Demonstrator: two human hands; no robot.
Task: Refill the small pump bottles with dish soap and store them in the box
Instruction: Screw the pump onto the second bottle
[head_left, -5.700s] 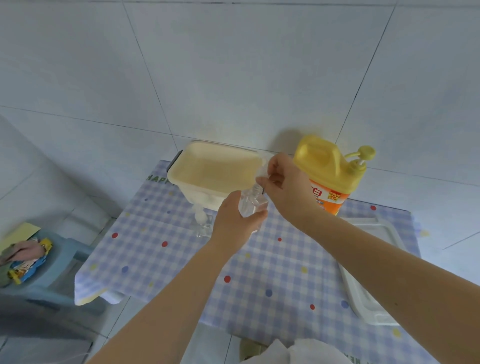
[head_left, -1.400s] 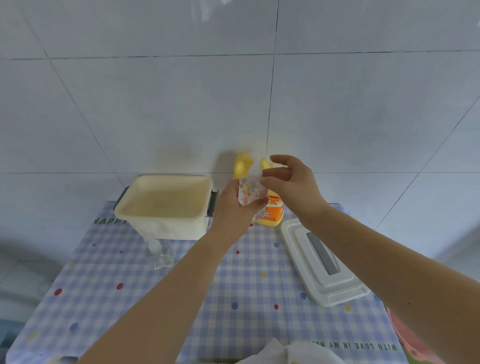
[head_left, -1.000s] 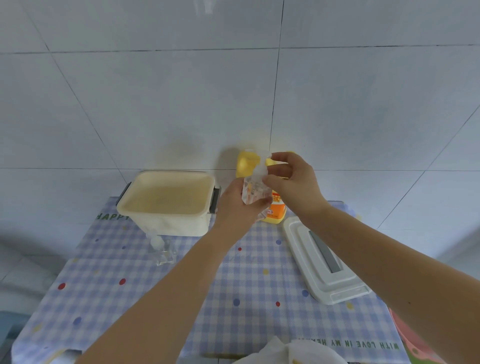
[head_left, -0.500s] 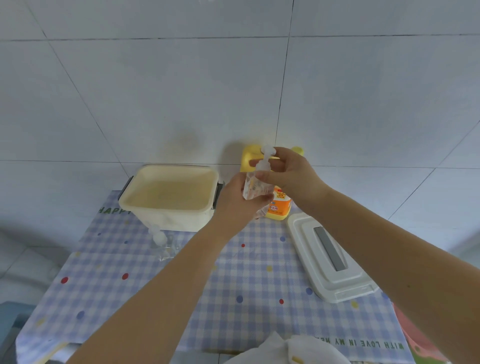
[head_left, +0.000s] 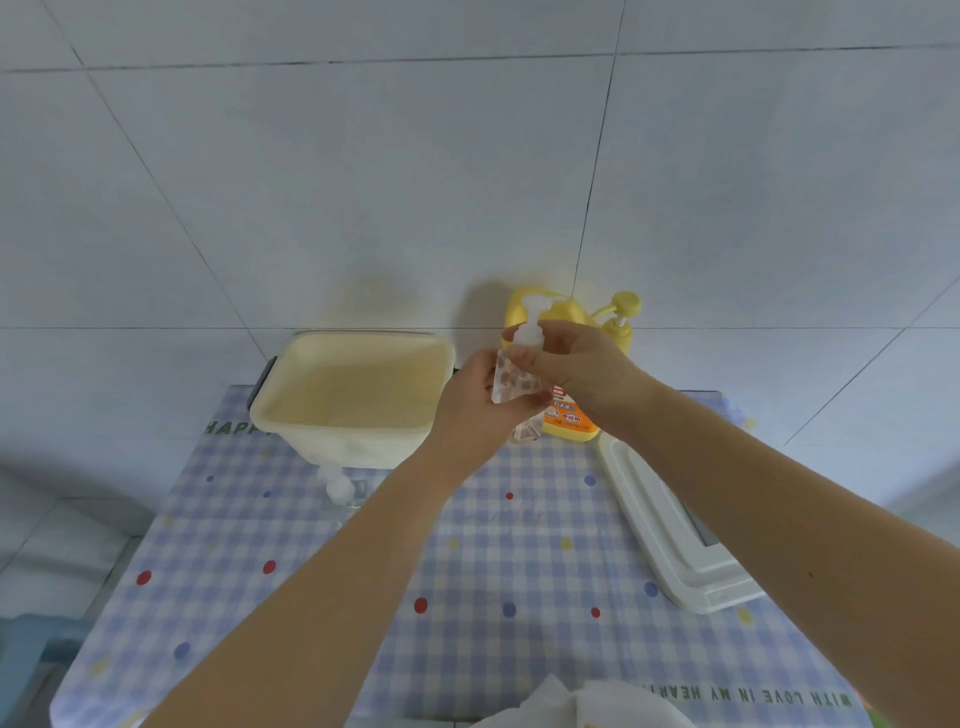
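1. White wall tiles (head_left: 363, 182) are filling the background, and a worktop (head_left: 519, 561) under a blue checked cloth with coloured dots is sitting against them.
2. The fingers (head_left: 522, 354) of the right hand (head_left: 576, 371) are pinching the white pump head (head_left: 530, 325) of a small clear pump bottle (head_left: 514, 384), thumb on the near side, the nozzle pointing right.
3. The left hand (head_left: 478, 405) is wrapping around the bottle's body from the left, its fingers curled tight and gripping it, holding it upright in the air above the worktop.
4. Directly behind the held bottle, a big yellow dish soap jug (head_left: 569, 410) with an orange label is standing on the worktop at the wall, its own yellow pump (head_left: 621, 309) sticking up at the right.
5. To the left, the cream box (head_left: 353, 395) is sitting open with dark handles at its ends; I cannot tell whether anything is lying inside.
6. Just in front of the box, a second small pump bottle (head_left: 340, 488) is standing on the cloth, partly blurred.
7. To the right, the white lid (head_left: 670, 540) is lying flat on the worktop, partly hidden by the right forearm.
8. At the near edge, a crumpled white tissue (head_left: 587, 706) is peeking into view.
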